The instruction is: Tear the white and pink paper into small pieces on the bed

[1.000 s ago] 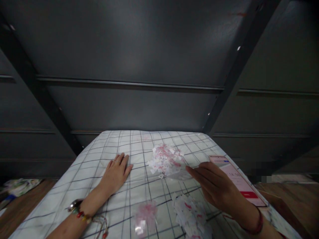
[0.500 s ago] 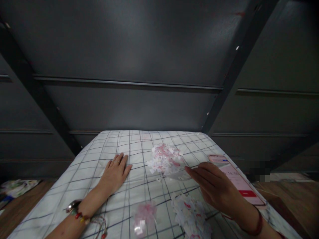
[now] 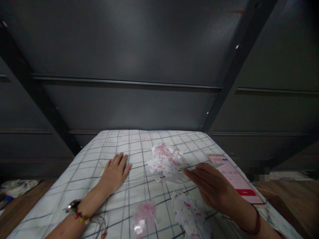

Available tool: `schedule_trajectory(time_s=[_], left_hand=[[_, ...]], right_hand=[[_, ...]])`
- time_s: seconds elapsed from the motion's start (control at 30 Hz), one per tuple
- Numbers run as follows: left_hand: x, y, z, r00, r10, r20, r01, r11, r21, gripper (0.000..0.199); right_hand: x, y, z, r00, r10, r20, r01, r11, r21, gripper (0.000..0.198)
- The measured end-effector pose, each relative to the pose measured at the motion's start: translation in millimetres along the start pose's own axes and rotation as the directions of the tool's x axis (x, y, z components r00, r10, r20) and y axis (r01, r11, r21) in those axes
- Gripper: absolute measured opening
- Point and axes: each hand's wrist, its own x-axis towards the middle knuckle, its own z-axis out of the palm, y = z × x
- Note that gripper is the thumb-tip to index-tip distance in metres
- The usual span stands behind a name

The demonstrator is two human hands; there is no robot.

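While the left hand [image 3: 114, 174] lies palm down on the checked cloth [image 3: 119, 209] with fingers slightly spread, the right hand [image 3: 211, 186] has its fingertips pressed together, apparently pinching a blurred translucent plastic piece [image 3: 175, 179] at the near edge of a mound of paper shreds [image 3: 164, 159]. Close around it sit a second shred heap [image 3: 190, 215], a pink-filled clear packet [image 3: 146, 215], and a smartphone [image 3: 236, 181] partly covered by the right hand. Long axis roughly sideways, the piece points left.
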Motion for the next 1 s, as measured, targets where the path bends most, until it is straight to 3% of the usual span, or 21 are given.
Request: schedule_trajectory(time_s=[0.17, 0.37, 0.53, 1.0], left_hand=[[0, -1, 1, 1.0, 0.002, -0.005, -0.002, 1.0, -0.011, 0.05], [0, 0, 2, 1.0, 0.001, -0.005, -0.001, 1.0, 0.007, 0.049], [0, 1, 0, 1.0, 0.005, 0.008, -0.005, 1.0, 0.017, 0.05], [0, 3, -3, 0.998, -0.018, 0.057, 0.015, 0.998, 0.059, 0.05]], right_hand=[[7, -6, -6, 0.997, -0.07, -0.033, 0.073, 0.992, 0.105, 0.037], [6, -6, -1, 0.997, -0.01, -0.07, 0.012, 1.0, 0.022, 0.049], [8, -6, 4, 1.0, -0.022, -0.005, 0.022, 1.0, 0.014, 0.044], [4, -3, 7, 0.999, -0.03, -0.045, 0.028, 0.998, -0.058, 0.042]])
